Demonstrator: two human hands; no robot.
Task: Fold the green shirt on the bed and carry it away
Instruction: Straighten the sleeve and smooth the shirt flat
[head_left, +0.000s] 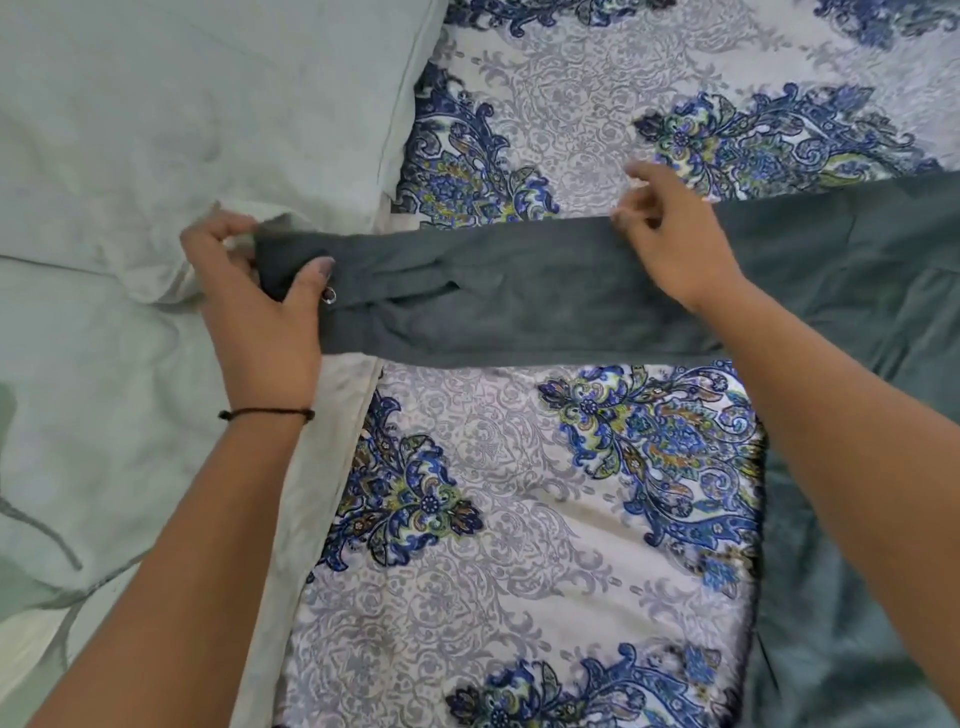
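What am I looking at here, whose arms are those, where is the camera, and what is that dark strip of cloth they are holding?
There is no machine here. The one picture comes from a camera worn on a person's head, looking down at their own two bare arms over a bed.

The bed is covered with a patterned bedspread, white with blue flowers. On the left lies pale green bedding.

The dark strip is one sleeve of a green shirt; the shirt's body lies at the right edge. The left hand, with a thin black band on its wrist, grips the cuff end. The right hand pinches the upper edge of the sleeve nearer the shoulder. Between them the sleeve is stretched out straight across the bed.
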